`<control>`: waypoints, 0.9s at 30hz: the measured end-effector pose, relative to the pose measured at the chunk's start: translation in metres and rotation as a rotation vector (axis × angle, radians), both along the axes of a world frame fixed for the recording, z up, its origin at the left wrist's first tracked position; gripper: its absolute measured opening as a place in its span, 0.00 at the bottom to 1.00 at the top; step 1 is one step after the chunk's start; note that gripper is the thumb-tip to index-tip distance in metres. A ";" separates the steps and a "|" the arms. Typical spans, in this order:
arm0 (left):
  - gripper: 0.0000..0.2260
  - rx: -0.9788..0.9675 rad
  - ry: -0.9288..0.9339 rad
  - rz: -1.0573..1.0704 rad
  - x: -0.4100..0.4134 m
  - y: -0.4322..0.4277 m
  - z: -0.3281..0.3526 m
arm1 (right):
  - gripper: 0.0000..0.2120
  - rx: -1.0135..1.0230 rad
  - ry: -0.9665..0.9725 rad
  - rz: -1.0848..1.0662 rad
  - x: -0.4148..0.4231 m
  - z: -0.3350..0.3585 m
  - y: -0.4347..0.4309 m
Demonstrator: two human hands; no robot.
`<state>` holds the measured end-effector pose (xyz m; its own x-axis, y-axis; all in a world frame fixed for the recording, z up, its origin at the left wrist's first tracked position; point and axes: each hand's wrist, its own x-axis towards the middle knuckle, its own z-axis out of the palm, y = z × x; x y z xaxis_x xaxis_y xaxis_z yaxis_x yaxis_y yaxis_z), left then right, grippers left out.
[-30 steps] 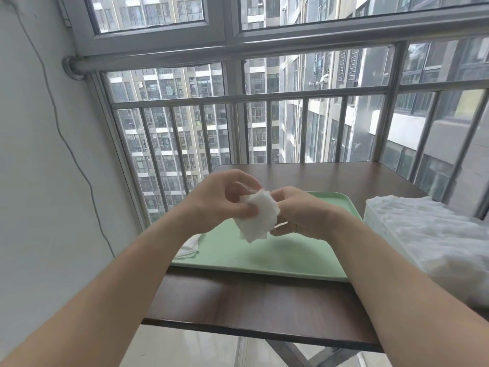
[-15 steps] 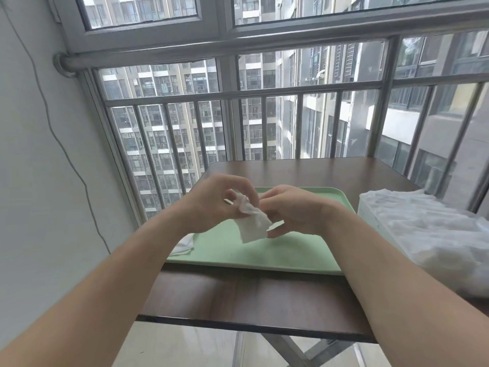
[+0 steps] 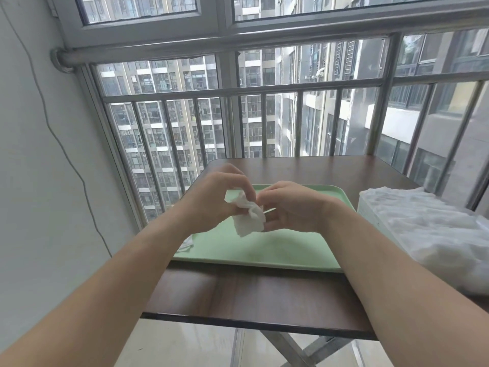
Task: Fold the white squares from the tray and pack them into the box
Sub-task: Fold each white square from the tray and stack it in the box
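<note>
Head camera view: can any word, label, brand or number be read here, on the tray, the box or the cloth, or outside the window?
No text can be read in this view.
On the green tray: none, plain.
On the box: faint marks on its side, too blurred to read.
On the white square: none.
On the buildings outside: no legible sign.
</note>
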<state>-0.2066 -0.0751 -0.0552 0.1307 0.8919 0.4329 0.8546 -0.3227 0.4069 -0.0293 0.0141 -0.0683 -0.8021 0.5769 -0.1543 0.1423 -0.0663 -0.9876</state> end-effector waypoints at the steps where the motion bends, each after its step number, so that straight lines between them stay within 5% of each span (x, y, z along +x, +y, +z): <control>1: 0.10 0.068 0.021 0.019 0.000 -0.001 -0.002 | 0.16 -0.027 0.017 -0.019 0.000 0.000 0.001; 9: 0.09 0.354 0.022 -0.015 0.001 -0.007 -0.020 | 0.24 -0.057 0.014 0.037 0.000 0.000 -0.003; 22: 0.09 0.389 -0.259 0.046 -0.005 -0.020 -0.023 | 0.10 -0.045 0.111 -0.073 -0.001 0.000 0.000; 27: 0.08 0.258 -0.702 0.078 -0.004 -0.021 -0.020 | 0.12 0.078 0.117 -0.188 -0.001 -0.002 0.005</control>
<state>-0.2102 -0.0964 -0.0757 -0.3129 0.7464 0.5874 0.4461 -0.4305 0.7846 -0.0302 0.0191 -0.0707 -0.6894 0.7242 -0.0157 0.0190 -0.0036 -0.9998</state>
